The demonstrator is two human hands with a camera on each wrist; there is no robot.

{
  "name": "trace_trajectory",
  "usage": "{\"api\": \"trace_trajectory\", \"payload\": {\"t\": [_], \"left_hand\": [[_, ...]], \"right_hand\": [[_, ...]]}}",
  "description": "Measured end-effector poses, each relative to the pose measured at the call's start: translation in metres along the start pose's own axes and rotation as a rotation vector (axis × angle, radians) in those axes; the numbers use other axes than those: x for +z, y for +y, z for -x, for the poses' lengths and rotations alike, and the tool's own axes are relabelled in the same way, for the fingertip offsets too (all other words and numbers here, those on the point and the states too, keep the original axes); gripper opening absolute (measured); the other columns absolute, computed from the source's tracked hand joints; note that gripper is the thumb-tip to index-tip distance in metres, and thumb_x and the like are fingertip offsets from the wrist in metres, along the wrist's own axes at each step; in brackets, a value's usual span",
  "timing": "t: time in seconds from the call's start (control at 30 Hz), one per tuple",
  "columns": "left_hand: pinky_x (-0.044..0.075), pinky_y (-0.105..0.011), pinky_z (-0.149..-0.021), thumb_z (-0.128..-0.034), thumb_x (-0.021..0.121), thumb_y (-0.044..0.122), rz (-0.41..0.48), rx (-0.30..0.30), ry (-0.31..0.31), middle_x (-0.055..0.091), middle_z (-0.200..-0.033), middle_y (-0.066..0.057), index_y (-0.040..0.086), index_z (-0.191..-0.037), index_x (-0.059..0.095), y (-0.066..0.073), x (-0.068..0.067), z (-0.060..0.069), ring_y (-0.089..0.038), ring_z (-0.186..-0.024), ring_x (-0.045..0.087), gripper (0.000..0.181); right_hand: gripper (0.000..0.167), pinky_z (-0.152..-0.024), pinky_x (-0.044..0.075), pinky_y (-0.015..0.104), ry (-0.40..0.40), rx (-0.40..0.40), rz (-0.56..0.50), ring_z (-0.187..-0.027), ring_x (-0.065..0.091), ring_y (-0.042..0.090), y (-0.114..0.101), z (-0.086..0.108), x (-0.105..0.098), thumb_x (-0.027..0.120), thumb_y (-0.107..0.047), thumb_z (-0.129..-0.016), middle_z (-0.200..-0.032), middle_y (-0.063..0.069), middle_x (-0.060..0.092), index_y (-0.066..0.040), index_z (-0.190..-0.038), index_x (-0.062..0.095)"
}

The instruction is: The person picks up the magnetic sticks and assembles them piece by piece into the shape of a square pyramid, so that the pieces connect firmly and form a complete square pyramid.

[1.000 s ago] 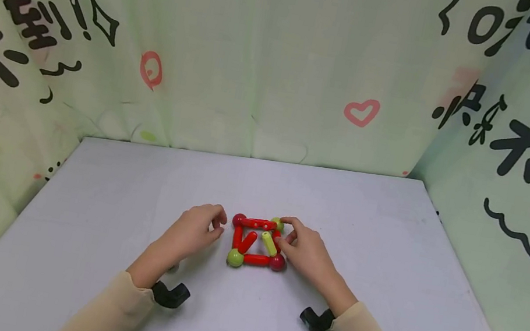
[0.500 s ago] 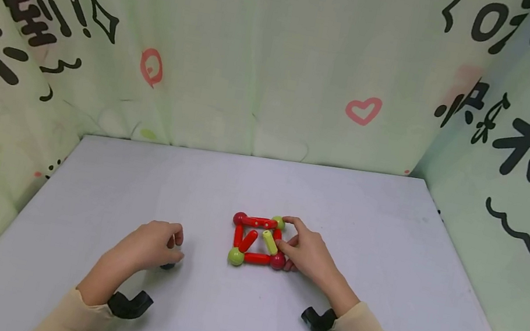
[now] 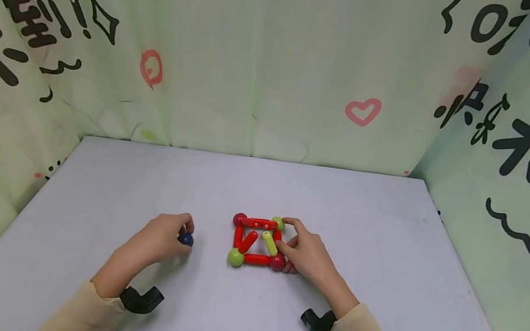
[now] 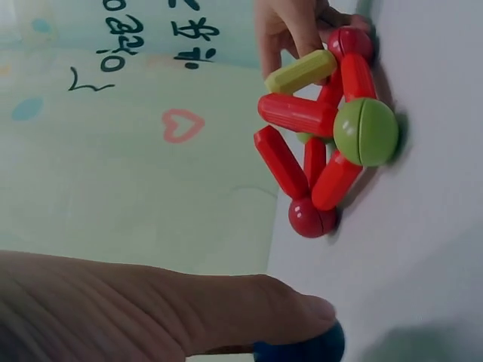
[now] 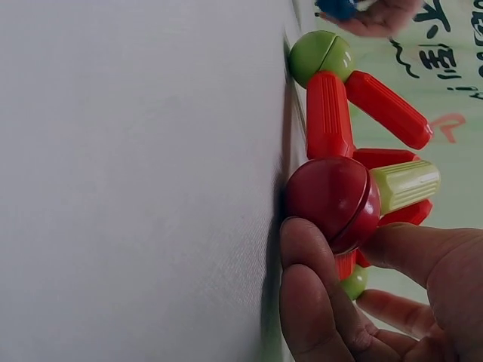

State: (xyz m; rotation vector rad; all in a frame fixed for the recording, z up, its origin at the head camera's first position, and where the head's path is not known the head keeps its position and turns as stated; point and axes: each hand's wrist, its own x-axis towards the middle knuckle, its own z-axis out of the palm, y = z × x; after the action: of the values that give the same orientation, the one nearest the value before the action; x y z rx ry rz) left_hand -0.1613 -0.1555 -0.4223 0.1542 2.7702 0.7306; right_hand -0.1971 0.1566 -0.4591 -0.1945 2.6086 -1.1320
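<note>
My left hand (image 3: 163,237) pinches a dark blue ball (image 3: 186,239) between thumb and fingers, left of a toy frame of rods and balls. In the left wrist view the thumb lies over the blue ball (image 4: 306,348). The frame is a flat square on the table, with red rods (image 3: 256,259) as sides, red balls (image 3: 277,262) and green balls (image 3: 235,257) at its corners. Several more rods stick up from the corners, including a yellow-green rod (image 3: 269,243). My right hand (image 3: 307,250) grips the frame's right side, its fingers around the near red ball (image 5: 332,200).
The white table (image 3: 372,220) runs back to a pale green curtain (image 3: 260,70) with printed black characters. A black camera mount (image 3: 141,299) sits on the left wrist, and another black mount (image 3: 317,321) on the right.
My left hand left the frame's side, moved left and toward me to the dark ball on the table, then came slightly back right holding it. The right hand stays on the frame.
</note>
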Motion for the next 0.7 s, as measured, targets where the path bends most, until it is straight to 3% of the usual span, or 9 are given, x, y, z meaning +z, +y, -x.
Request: {"api": "trace_trajectory", "payload": {"t": [0.17, 0.43, 0.57, 0.7], "left_hand": [[0.06, -0.039, -0.084, -0.0887, 0.08, 0.008, 0.056, 0.1, 0.115, 0.068, -0.116, -0.012, 0.008, -0.117, 0.067, 0.028, 0.009, -0.016, -0.023, -0.093, 0.065, 0.031], [0.061, -0.041, -0.089, -0.0931, 0.077, 0.011, 0.237, 0.284, 0.259, 0.069, -0.118, -0.008, 0.011, -0.128, 0.064, 0.069, 0.03, -0.036, -0.026, -0.104, 0.067, 0.037], [0.06, -0.042, -0.091, -0.0958, 0.074, 0.013, 0.271, 0.39, 0.247, 0.069, -0.122, -0.011, 0.01, -0.132, 0.06, 0.08, 0.039, -0.042, -0.03, -0.113, 0.066, 0.039], [0.059, -0.038, -0.091, -0.0946, 0.075, 0.013, 0.225, 0.417, 0.169, 0.069, -0.12, -0.008, 0.011, -0.13, 0.061, 0.083, 0.045, -0.046, -0.026, -0.11, 0.062, 0.038]], "right_hand": [[0.061, -0.056, 0.057, 0.029, 0.007, -0.003, 0.006, -0.053, 0.066, 0.015, 0.0, 0.001, 0.001, 0.071, -0.016, -0.098, -0.086, 0.005, 0.07, -0.013, -0.152, 0.044], [0.061, -0.053, 0.057, 0.028, -0.012, -0.012, -0.003, -0.052, 0.066, 0.016, -0.003, -0.001, 0.002, 0.071, -0.016, -0.098, -0.086, 0.006, 0.07, -0.012, -0.153, 0.043], [0.06, -0.053, 0.057, 0.029, -0.005, -0.013, -0.019, -0.052, 0.066, 0.017, -0.002, 0.0, 0.002, 0.07, -0.015, -0.099, -0.085, 0.006, 0.071, -0.012, -0.152, 0.044], [0.059, -0.055, 0.057, 0.03, 0.004, -0.016, -0.017, -0.053, 0.065, 0.017, 0.0, 0.003, 0.0, 0.069, -0.016, -0.099, -0.085, 0.006, 0.07, -0.012, -0.152, 0.044]]}}
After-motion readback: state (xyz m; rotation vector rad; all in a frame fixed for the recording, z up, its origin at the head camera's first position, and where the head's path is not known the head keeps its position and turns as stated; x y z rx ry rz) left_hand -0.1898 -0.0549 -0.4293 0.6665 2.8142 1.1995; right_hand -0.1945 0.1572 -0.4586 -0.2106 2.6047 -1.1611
